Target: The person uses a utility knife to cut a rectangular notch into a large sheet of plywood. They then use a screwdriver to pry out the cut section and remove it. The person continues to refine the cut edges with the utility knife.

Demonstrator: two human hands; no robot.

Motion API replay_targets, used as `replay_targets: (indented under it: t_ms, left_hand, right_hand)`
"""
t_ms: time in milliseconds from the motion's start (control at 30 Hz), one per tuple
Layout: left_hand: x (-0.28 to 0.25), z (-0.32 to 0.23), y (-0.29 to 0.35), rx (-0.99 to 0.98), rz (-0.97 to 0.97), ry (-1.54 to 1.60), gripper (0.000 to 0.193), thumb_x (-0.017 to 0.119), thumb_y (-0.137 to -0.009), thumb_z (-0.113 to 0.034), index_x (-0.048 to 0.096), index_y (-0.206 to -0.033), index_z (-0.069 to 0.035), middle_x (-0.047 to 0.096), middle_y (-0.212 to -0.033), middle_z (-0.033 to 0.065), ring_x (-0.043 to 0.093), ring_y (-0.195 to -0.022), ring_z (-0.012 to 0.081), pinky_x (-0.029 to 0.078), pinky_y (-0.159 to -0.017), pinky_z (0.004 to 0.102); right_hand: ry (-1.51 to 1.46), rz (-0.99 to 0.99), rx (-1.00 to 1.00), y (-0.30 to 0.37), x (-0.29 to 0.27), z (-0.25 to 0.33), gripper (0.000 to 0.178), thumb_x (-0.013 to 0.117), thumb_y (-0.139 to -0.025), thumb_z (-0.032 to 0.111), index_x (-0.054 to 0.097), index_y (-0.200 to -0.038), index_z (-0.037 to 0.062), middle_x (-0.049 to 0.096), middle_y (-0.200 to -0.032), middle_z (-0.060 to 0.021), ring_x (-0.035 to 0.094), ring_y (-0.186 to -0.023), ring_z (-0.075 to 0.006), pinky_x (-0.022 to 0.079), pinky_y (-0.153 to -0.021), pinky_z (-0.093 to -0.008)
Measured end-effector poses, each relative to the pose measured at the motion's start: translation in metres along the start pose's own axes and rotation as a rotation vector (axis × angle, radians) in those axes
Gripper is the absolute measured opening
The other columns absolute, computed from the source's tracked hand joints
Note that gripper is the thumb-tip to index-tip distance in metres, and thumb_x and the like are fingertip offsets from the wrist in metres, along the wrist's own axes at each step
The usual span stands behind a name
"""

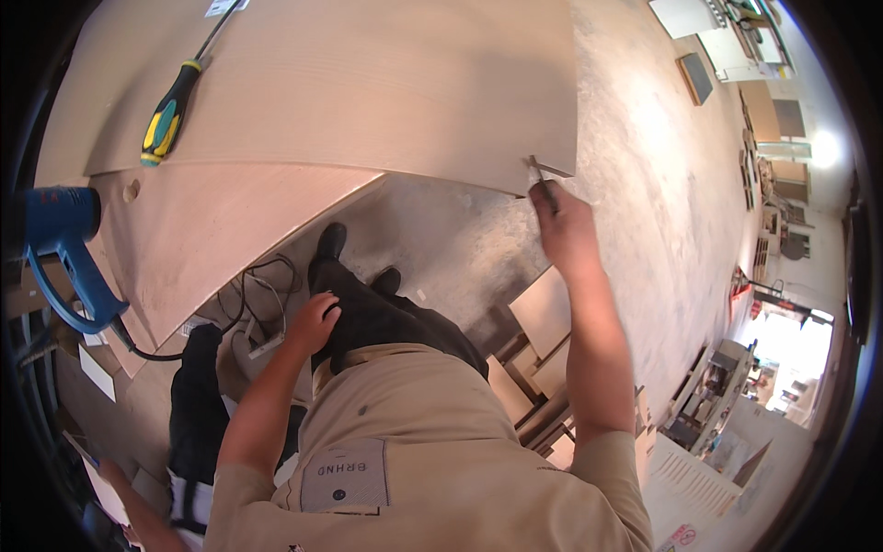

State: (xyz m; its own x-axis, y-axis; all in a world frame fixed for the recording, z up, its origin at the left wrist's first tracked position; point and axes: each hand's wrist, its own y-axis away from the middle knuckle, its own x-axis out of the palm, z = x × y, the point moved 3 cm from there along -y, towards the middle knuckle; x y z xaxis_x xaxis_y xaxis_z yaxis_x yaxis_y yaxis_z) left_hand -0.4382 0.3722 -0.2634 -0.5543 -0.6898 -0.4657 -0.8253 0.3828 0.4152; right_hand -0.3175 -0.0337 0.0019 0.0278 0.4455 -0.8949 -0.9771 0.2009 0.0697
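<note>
My right hand (565, 225) is closed around a slim dark-handled tool (549, 191), held at the near right corner of a large light-brown wooden panel (368, 87). The tool's working end is small and blurred, so its exact kind does not show. A thin narrow strip (554, 169) sticks out beside that corner. My left hand (317, 322) hangs in front of my thigh, loosely bent, with nothing visible in it. On the panel's left part lies a screwdriver (173, 115) with a black, green and yellow handle.
A second board (230, 216) lies under the panel. At the left is a blue heat gun (74, 267), its cord running toward a tangle of cables (262, 294). Wood offcuts (543, 317) stand beside me on the right. Another person's arm (138, 506) shows at lower left.
</note>
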Motion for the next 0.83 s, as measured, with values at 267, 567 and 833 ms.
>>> replay_targets:
  t_ms: [267,567,833]
  left_hand:
    - [-0.029,0.016,0.038,-0.282,0.053,-0.305,0.021,0.059,-0.097,-0.021,0.069,-0.101,-0.004,0.069,-0.101,0.0235,0.066,-0.096,0.0449,0.053,-0.083,0.053]
    - [-0.024,-0.002,0.031,-0.206,0.292,-0.218,0.023,0.058,-0.089,-0.016,0.07,-0.101,0.0,0.069,-0.09,0.0272,0.068,-0.093,0.0473,0.056,-0.08,0.0516]
    - [0.04,0.047,0.067,0.014,0.135,0.225,0.052,0.061,-0.093,-0.014,0.057,-0.144,-0.009,0.053,-0.148,0.0264,0.05,-0.142,0.0334,0.04,-0.117,0.0401]
  right_hand:
    - [-0.049,0.068,-0.219,0.005,0.002,-0.006,0.009,0.067,-0.1,0.012,0.07,-0.103,0.0035,0.065,-0.084,-0.0223,0.062,-0.073,-0.0394,0.051,-0.069,-0.0435]
    - [-0.053,-0.025,-0.14,-0.003,-0.006,-0.005,0.01,0.068,-0.098,0.013,0.068,-0.102,0.0038,0.065,-0.081,-0.0216,0.062,-0.073,-0.0407,0.05,-0.067,-0.0447]
    - [0.271,0.334,-0.385,0.036,-0.009,0.014,0.019,0.066,-0.087,0.001,0.068,-0.104,0.0095,0.065,-0.081,-0.0159,0.066,-0.084,-0.0402,0.054,-0.069,-0.0485]
